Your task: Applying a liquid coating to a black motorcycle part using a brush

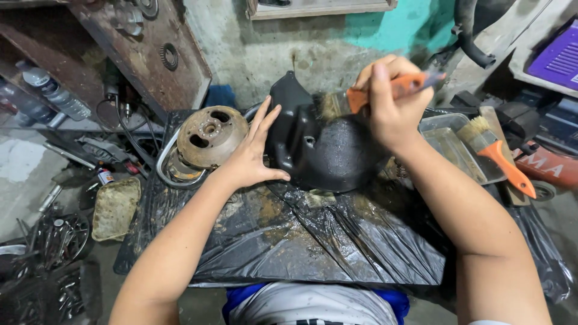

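Note:
A black engine cover [325, 150] stands on a surface wrapped in dirty black plastic sheet [313, 235]. My left hand [253, 153] rests flat against the cover's left side, fingers spread, holding nothing. My right hand [391, 99] grips an orange-handled paintbrush [367, 96], its bristles touching the top of the cover. A rusty round flywheel [211, 135] lies just left of my left hand.
A second orange-handled brush [497, 150] lies on a metal tray [448, 150] at the right. A grimy tray [114, 207] and a pile of tools [54, 241] sit at the left. Plastic bottles [57, 96] and rusty plates [144, 54] stand behind.

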